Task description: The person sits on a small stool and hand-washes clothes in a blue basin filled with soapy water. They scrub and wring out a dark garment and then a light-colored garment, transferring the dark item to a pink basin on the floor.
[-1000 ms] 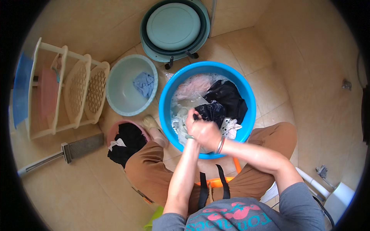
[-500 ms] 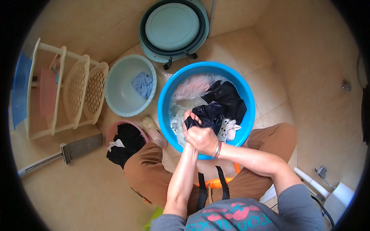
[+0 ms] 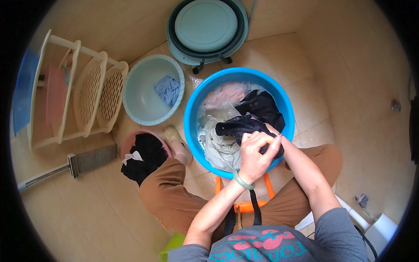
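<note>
A wet dark garment (image 3: pixel 235 125) is bunched between my hands above the blue basin (image 3: pixel 188 126). My left hand (image 3: pixel 256 153), with a green bangle at the wrist, is closed on its near end. My right hand (image 3: pixel 274 130) is closed on the same cloth just beyond; its fingers are mostly hidden by the cloth and my left hand. In the soapy water below lie a white cloth (image 3: pixel 221 149), a pink cloth (image 3: pixel 224 95) and a black garment (image 3: pixel 264 108).
A pale basin (image 3: pixel 133 105) holds a blue cloth (image 3: pixel 168 89). Black clothes (image 3: pixel 148 153) fill a pink basin (image 3: pixel 126 143) by my left foot. A cream rack (image 3: pixel 89 100), a squeegee mop (image 3: pixel 94 159) and folded teal basins (image 3: pixel 206 26) stand along the walls.
Both hands have moved right across the basin with the dark garment, and my left hand now lies over my right. More of the white cloth shows; the dotted cloth is out of sight.
</note>
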